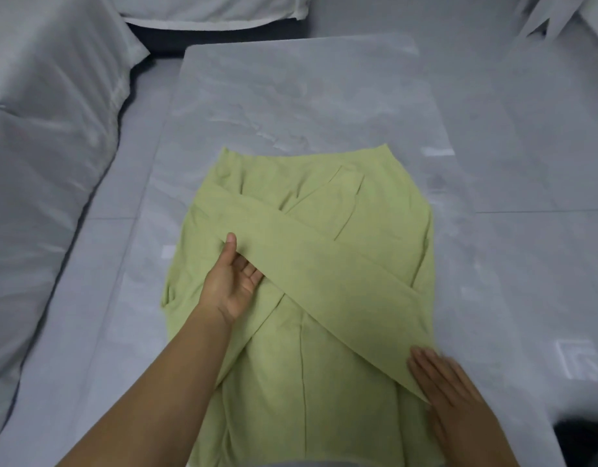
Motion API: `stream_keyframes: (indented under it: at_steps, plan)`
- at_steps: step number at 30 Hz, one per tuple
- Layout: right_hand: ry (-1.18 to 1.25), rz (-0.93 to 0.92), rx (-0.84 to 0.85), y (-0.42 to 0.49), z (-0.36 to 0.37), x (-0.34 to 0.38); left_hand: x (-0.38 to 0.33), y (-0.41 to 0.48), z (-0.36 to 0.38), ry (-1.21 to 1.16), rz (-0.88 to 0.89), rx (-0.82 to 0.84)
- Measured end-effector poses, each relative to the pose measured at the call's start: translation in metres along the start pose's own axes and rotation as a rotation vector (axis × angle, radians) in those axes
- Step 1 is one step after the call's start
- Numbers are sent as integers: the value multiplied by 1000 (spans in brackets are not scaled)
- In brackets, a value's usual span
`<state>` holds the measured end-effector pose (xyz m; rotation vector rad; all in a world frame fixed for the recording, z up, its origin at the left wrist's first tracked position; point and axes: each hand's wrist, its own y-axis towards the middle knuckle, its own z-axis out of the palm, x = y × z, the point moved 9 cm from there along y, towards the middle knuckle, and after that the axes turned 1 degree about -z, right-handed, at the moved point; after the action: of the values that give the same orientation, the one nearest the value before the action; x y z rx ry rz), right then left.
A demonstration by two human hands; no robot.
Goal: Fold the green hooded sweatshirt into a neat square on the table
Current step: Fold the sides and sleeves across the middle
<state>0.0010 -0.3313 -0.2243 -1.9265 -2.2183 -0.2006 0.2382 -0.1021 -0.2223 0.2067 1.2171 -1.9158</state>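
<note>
The green hooded sweatshirt (324,365) lies flat on the grey table (290,96), hem toward the far side. Both sleeves are crossed over its body in an X. The upper sleeve (324,261) runs from the far left down to the near right. My left hand (231,281) is palm up, its fingers tucked under that sleeve's lower edge and its thumb on top of it. My right hand (442,379) lies flat with fingers together, pressing the sleeve's fold at the sweatshirt's near right edge. The hood is not in view.
White-covered cushions (45,163) rise along the left side of the table. More white covering (216,11) lies beyond the table's far edge. A dark object (583,443) shows at the near right corner.
</note>
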Motion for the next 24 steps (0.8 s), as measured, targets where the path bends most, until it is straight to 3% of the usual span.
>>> stream_keyframes:
  at_steps: [4,8,12,17,21,24]
  plan:
    - [-52,-41,71,-14,-12,-11,-8,15,-4,13,4,-28]
    - [116,55,-63,16,-33,-12,-10,25,-11,28,16,-56]
    - [136,210,-137,84,-35,-12,-20,36,-21,175,39,-230]
    - [25,299,-33,125,-5,-19,-58,46,-31,289,213,-317]
    - [-56,316,21,119,5,-23,-50,50,-57,315,92,-293]
    - [-90,313,28,111,4,-32,-60,48,-54,405,111,-343]
